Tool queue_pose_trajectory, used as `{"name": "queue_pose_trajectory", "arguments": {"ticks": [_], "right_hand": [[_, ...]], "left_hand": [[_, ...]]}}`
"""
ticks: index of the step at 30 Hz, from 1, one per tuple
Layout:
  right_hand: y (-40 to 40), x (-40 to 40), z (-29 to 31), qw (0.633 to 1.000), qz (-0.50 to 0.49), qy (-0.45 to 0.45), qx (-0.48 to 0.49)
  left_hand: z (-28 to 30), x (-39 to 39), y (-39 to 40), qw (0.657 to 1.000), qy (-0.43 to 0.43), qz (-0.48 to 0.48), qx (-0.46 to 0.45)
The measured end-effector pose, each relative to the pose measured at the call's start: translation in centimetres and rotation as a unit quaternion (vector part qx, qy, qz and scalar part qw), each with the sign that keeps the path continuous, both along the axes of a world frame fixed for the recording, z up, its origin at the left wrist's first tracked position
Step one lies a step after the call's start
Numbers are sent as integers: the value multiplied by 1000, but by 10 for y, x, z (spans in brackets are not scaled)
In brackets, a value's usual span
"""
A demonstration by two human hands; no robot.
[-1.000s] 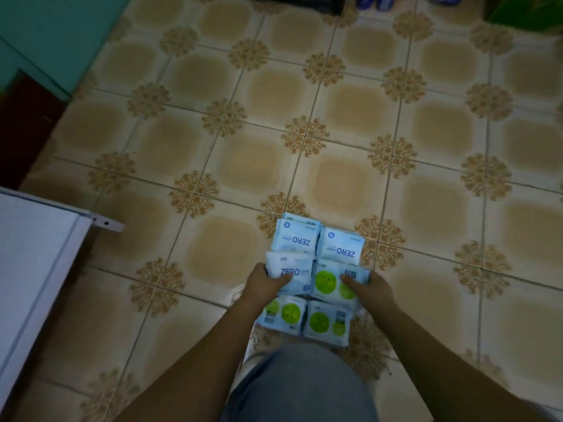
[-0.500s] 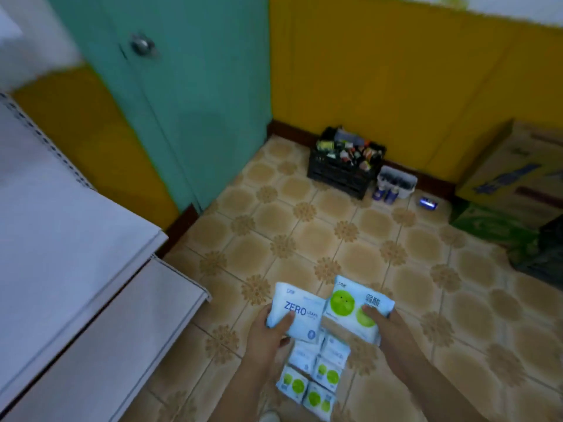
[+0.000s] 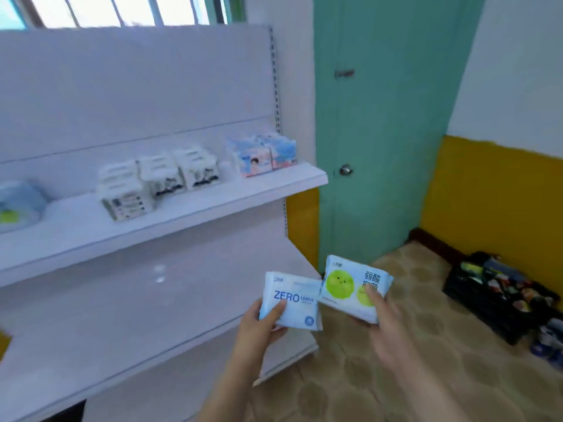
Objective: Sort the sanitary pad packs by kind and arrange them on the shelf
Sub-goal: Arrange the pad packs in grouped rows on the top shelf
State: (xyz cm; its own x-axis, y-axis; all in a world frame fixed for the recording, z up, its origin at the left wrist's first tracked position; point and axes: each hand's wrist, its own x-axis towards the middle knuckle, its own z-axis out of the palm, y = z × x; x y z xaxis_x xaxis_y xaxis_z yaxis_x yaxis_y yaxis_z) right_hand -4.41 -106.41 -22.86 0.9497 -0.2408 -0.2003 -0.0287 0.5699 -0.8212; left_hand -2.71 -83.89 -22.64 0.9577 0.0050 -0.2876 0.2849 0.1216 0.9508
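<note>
Left hand point(image 3: 259, 325) grips ZERO pack point(image 3: 291, 300) | right hand point(image 3: 387, 322) pinches green-dot pack point(image 3: 350, 286) | risk: mixing kinds on shelf point(image 3: 158, 208), slick wrappers slipping.

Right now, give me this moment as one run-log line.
left hand: holds ZERO pack | right hand: holds green-circle pack | both packs off the shelf | placing: not yet done

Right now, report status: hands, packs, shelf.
Left hand grips ZERO pack; right hand grips green-dot pack. Both held in front of lower shelf, not yet placed. Nothing in the way.
</note>
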Motion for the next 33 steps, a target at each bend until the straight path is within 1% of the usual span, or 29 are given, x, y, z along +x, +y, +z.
{"name": "queue_pose_trajectory", "arguments": {"ticks": [2,4,8,11,14,17,20,24,28,31,33], "right_hand": [[41,8,27,998,61,-31,-16],[86,12,50,992,116,-45,-32],[182,25,88,973,199,-82,-79],[269,46,110,955,252,-114,-105],[368,62,134,941,292,-135,-101],[456,76,148,932,313,-153,-103],[524,89,151,921,326,-170,-128],[592,112,148,908,323,-176,-198],[645,137,155,892,297,-199,-277],[680,162,165,856,292,-253,-344],[703,185,167,825,264,-290,-407]], "left_hand": [[25,-13,46,999,-25,36,-8],[46,-25,92,997,-48,58,-10],[83,-38,192,989,-90,120,-10],[106,-48,277,978,-123,167,-5],[127,-59,363,965,-147,217,0],[144,-66,440,951,-164,262,13],[153,-66,506,939,-169,299,25],[155,-55,580,924,-153,348,40],[153,-27,641,913,-130,376,88],[153,2,678,898,-131,384,171],[152,21,697,887,-129,397,196]]}}
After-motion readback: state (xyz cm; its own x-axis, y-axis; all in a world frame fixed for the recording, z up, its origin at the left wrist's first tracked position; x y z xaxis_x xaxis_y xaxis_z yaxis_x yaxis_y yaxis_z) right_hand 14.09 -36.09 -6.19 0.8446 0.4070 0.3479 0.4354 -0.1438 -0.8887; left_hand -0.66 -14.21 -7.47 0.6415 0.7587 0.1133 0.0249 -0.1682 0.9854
